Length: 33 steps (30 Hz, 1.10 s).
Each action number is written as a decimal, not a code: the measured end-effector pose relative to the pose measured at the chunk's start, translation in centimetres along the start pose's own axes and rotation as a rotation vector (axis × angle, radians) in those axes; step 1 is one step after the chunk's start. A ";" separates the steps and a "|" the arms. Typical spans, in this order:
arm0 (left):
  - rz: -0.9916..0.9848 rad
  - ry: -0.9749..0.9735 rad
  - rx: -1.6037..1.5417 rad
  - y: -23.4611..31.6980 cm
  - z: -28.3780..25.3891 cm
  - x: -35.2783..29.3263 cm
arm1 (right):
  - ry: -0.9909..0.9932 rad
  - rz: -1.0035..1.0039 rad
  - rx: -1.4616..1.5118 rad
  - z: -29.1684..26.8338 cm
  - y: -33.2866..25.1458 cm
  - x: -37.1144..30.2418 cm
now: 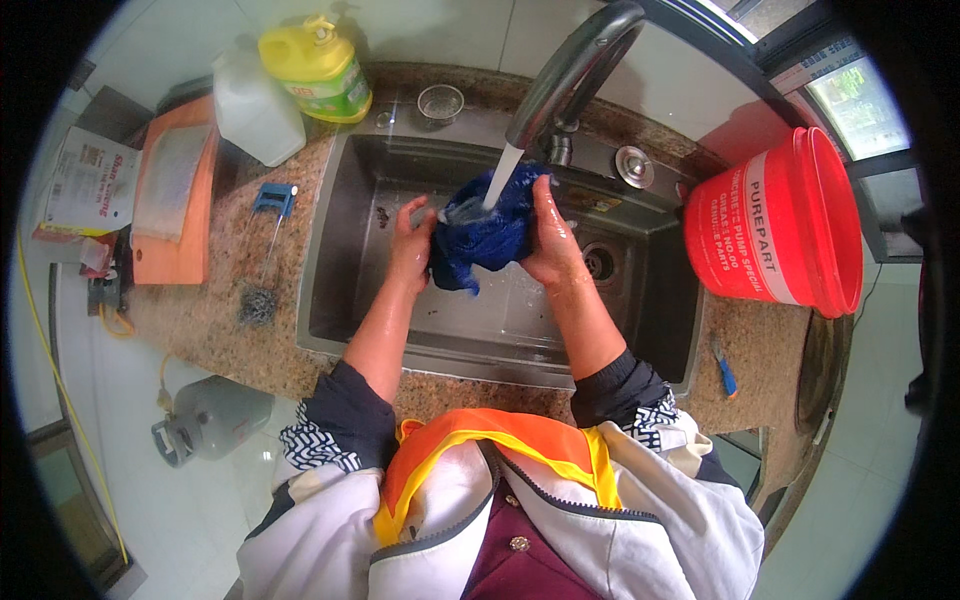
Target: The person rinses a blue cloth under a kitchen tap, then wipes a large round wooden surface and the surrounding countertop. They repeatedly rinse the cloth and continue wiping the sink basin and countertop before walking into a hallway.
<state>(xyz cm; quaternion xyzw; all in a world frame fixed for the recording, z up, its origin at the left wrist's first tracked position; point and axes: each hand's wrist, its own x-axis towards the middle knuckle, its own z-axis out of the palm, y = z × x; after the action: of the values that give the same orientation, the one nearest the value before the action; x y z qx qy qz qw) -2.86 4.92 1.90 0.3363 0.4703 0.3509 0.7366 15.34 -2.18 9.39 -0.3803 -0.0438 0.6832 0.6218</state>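
A wet dark blue cloth [487, 235] is bunched over the steel sink [345, 250]. My left hand [410, 245] grips its left side and my right hand [550, 235] grips its right side. Water streams from the curved grey tap [570, 75] onto the top of the cloth. Both forearms are wet and reach up from the lower edge.
A red bucket [780, 225] stands on the granite counter at the right. A yellow jug [318, 68], a white jug [255, 105], an orange cutting board [175, 200], a blue-handled brush [273, 205] and a steel scourer [258, 303] lie to the left. A grey gas cylinder [210, 418] is on the floor.
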 end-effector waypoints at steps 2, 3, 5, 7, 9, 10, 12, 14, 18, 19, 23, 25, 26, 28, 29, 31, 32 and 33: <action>-0.107 -0.174 -0.223 -0.1 0.0 -1.0 | -0.106 -0.005 -0.026 0.1 -0.4 0.0; -0.135 -0.408 -0.345 0.0 0.2 -1.3 | 0.027 0.041 0.030 0.2 -0.6 0.0; -0.224 -0.366 -0.006 0.4 0.5 -1.5 | -0.081 0.024 -0.134 0.4 -0.7 -0.5; -0.265 -0.361 0.061 0.7 0.6 -1.6 | -0.198 0.001 -0.179 0.5 -1.3 -1.2; -0.259 -0.301 -0.056 0.8 0.6 -1.7 | -0.263 -0.041 -0.049 0.2 -2.6 -1.9; -0.264 -0.262 -0.104 0.8 0.6 -1.8 | -0.318 -0.080 0.033 -0.1 -3.4 -2.2; -0.221 -0.235 -0.175 1.0 0.4 -2.1 | -0.216 -0.187 0.033 -0.7 -4.9 -2.7; -0.094 -0.232 -0.078 1.5 0.3 -2.5 | -0.176 -0.221 -0.085 -1.5 -5.9 -3.2; -0.090 -0.384 -0.404 3.8 1.3 -3.2 | 0.102 -0.212 -1.391 -2.8 -5.4 -3.2; -0.148 -0.426 -0.498 4.3 1.8 -3.3 | 0.030 -0.248 -1.579 -3.0 -4.7 -2.9; -0.201 -0.549 -0.637 5.9 3.6 -3.5 | -0.200 -0.360 -1.658 -3.4 -2.8 -0.7; -0.232 -0.533 -0.601 6.4 3.9 -3.6 | -0.249 -0.677 -1.978 -3.3 -2.1 0.5; -0.248 -0.510 -0.563 6.6 3.8 -3.5 | -0.252 -0.476 -1.694 -3.3 -1.8 1.0; -0.201 -0.559 -0.607 7.0 3.2 -3.5 | -0.181 -0.068 -1.117 -3.0 -1.3 1.5; -0.193 -0.531 -0.600 7.2 2.9 -3.5 | -0.151 -0.083 -1.147 -2.9 -1.2 1.5; -0.192 -0.560 -0.527 7.7 2.0 -3.6 | -0.282 -0.309 -1.394 -2.5 -1.2 1.2; -0.175 -0.553 -0.494 7.9 1.6 -3.7 | -0.358 -0.363 -1.529 -2.1 -1.1 0.8; -0.161 -0.584 -0.432 8.1 1.2 -3.8 | -0.365 -0.216 -1.683 -1.8 -1.4 0.5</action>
<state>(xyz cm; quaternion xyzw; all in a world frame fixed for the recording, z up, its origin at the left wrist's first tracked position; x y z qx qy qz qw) -4.57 5.80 10.75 0.2208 0.1804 0.2725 0.9189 17.56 -2.12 8.64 -0.5920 -0.6696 0.4115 0.1786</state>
